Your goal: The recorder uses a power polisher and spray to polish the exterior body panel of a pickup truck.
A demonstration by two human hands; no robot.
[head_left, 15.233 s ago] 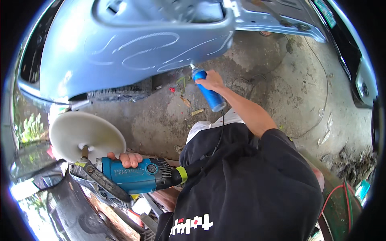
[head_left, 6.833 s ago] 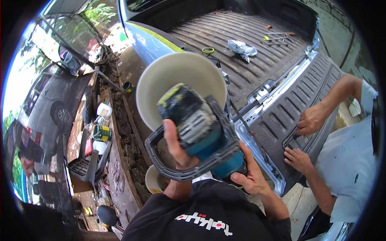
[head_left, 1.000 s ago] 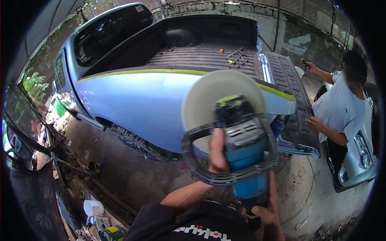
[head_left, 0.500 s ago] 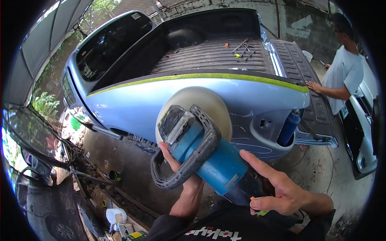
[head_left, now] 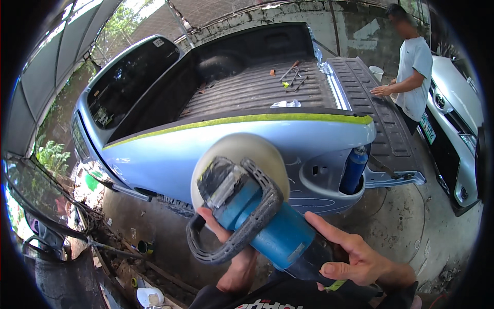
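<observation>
weathered wall (head_left: pixel 355 33) | stained concrete floor (head_left: pixel 396 226) | grey canopy (head_left: pixel 38 67) | sunlit foliage (head_left: pixel 123 23)

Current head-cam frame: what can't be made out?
Head view: white pad, working face turned away; contact with the blue panel unclear.
Head view: left hand, fingers mostly hidden by the polisher.
Head view: black shirt, cut off by lower edge.
Head view: yellow item in truck bed, too small to identify.

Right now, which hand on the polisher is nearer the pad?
The left hand, at the front of the polisher; the right hand is at its rear, farther from the pad.
</observation>
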